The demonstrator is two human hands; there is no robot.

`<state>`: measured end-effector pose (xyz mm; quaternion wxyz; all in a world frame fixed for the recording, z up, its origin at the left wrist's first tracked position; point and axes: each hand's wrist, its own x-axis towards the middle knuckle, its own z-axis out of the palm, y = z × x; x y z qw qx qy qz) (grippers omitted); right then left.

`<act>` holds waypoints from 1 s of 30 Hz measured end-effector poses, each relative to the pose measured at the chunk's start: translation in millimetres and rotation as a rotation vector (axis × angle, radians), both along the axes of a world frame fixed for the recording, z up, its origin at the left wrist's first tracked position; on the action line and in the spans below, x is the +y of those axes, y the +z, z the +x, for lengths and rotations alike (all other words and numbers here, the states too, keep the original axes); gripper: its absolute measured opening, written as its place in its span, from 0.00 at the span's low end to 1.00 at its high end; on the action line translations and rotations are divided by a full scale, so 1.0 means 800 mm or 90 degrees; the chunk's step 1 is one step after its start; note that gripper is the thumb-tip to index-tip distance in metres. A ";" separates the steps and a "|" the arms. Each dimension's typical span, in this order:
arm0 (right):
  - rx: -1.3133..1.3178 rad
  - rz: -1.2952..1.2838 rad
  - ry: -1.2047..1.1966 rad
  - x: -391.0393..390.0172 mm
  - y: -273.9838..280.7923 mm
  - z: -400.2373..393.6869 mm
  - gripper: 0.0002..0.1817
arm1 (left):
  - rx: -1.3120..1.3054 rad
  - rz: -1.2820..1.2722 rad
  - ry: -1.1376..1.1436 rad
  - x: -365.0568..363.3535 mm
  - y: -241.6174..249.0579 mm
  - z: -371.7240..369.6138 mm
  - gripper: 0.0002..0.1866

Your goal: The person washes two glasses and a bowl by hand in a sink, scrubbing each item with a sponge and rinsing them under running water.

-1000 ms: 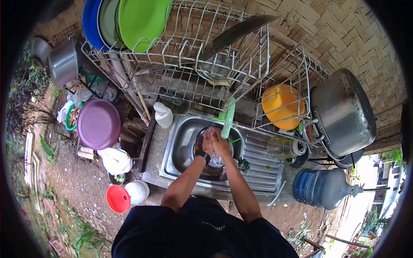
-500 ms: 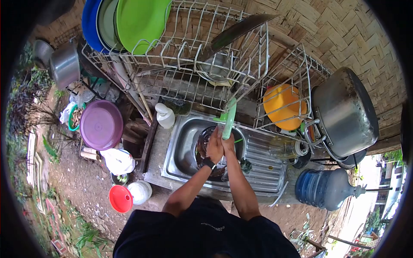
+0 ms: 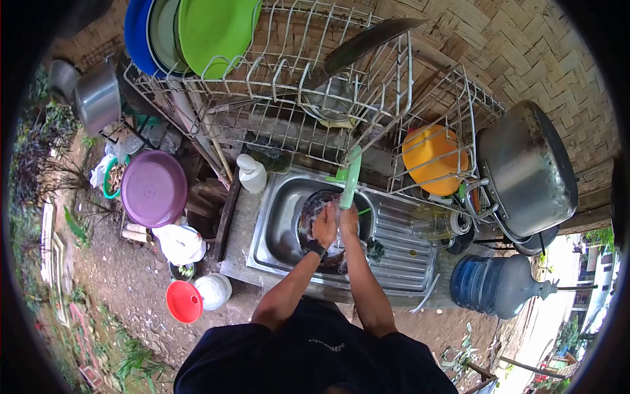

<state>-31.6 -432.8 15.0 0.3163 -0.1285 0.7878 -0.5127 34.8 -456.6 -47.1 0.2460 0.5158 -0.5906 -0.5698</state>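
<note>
Both of my hands are at the green tap (image 3: 352,178), above the steel sink (image 3: 279,203). My left hand (image 3: 325,226), with a dark band at its wrist, is held beside the water stream, fingers stretched and nothing visible in them. Close on its right is my right hand (image 3: 349,222); the tap's spout hides part of its fingers. Below them, a dark round vessel (image 3: 306,217) stands in the basin with splashing water in it. A thin green stem shows at its right side.
A white pump bottle (image 3: 251,174) stands left of the sink. A dark green scrubber (image 3: 375,250) lies by the ribbed drainboard (image 3: 407,262). Overhead hangs a wire dish rack (image 3: 262,85) with a large blade (image 3: 367,46). To the right are a big pot (image 3: 528,171) and a water jug (image 3: 492,285).
My hands, which were pressed together under the tap, have moved slightly apart. Water is now visible falling between them and splashing in the vessel.
</note>
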 end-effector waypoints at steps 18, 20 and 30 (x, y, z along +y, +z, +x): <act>0.109 -0.231 0.069 0.046 -0.047 0.019 0.18 | 0.350 0.354 0.024 -0.013 -0.019 -0.017 0.22; 0.184 -0.118 0.150 0.033 -0.057 0.007 0.27 | 0.269 0.213 0.014 -0.005 -0.009 -0.016 0.28; 0.285 -0.094 0.181 0.024 -0.043 0.024 0.28 | 0.098 0.338 0.008 -0.030 -0.004 0.010 0.41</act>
